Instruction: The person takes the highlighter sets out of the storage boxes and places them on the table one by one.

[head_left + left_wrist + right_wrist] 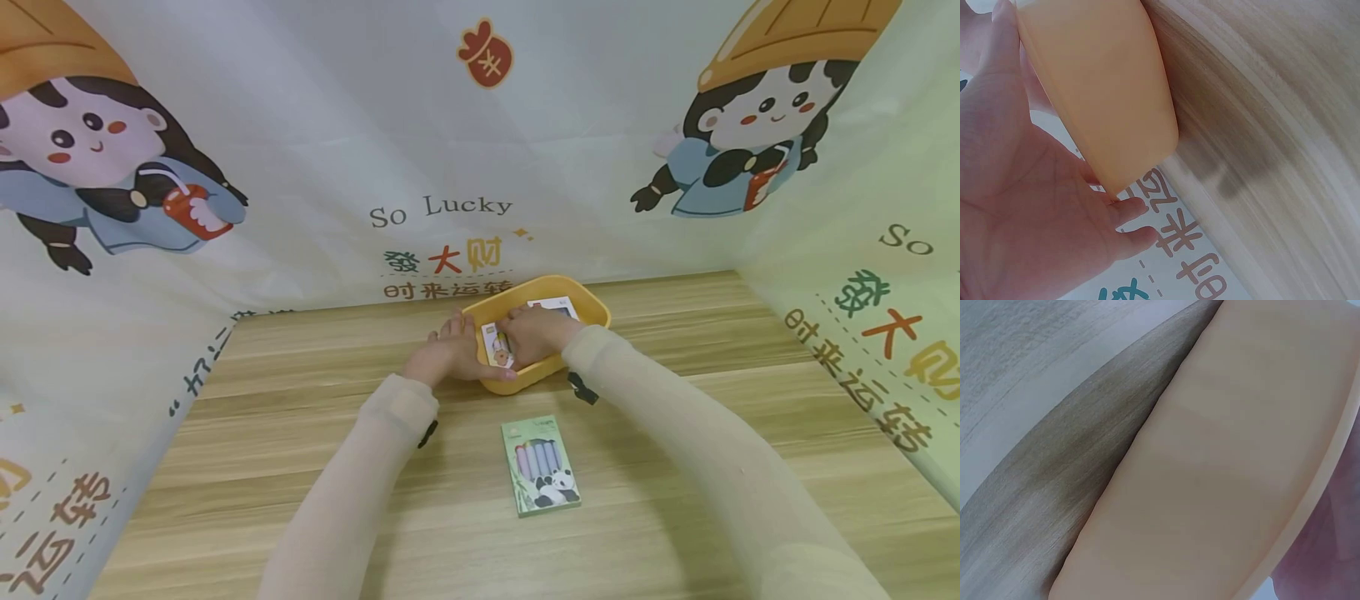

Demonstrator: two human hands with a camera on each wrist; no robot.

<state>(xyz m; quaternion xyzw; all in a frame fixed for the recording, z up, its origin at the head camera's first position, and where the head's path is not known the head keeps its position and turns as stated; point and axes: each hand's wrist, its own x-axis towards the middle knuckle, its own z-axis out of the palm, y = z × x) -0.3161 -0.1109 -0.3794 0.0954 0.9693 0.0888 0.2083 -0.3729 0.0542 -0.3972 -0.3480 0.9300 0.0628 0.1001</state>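
A yellow plastic basket (598,312) stands at the back of the table, near the printed cloth. My left hand (450,354) lies at its left end, thumb along the near rim and fingers spread toward the far side. In the left wrist view those fingers look loosely extended beside the basket's wall (1104,94). Inside the basket, my right hand (538,333) holds the edge of a small white box (495,348) with a cartoon print; its fingertips are partly hidden. Another white box (558,305) lies behind that hand. The right wrist view mostly shows the basket's outer wall (1197,462).
A green box (542,467) with a panda picture and coloured sticks in its window lies on the wood-grain table (300,467), in front of the basket. Printed cloth (337,125) hangs close behind the basket and along both sides of the table.
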